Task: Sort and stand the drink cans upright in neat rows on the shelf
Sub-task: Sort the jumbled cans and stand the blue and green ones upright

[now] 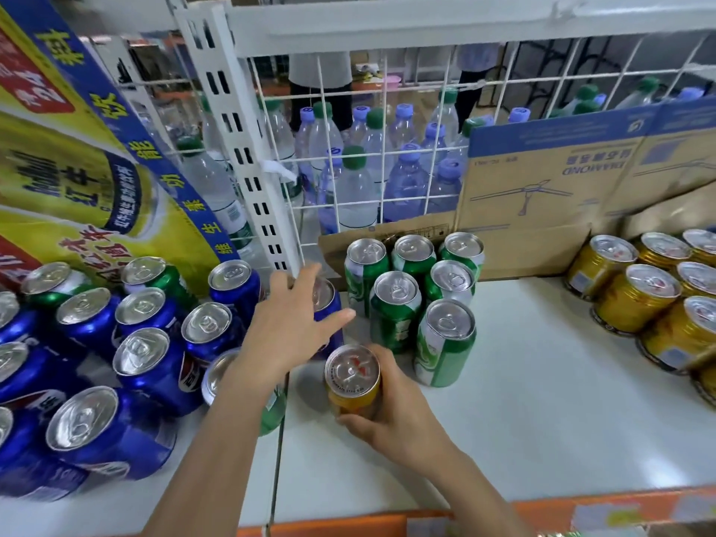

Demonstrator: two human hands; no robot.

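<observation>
Pale grey-white shelf (542,381) with an orange front edge. At 9 o'clock, blue cans (151,366) with silver tops; some show a red, white and blue logo. From centre toward 12 o'clock, green cans (395,319) with white patches and silver tops. Just below centre, one gold can (352,385), orange-yellow, its silver top marked in red. At 3 o'clock, gold cans (635,300) with silver, red-marked tops. At 10 o'clock, a yellow box (77,168) with a blue band, red panels and yellow lettering. At 1 o'clock, a brown carton (542,188) with a blue strip and blue line print. At 12 o'clock, a white grid (387,94), a white post (240,149) with dark slots, and clear bottles (356,188) capped green or lilac.
</observation>
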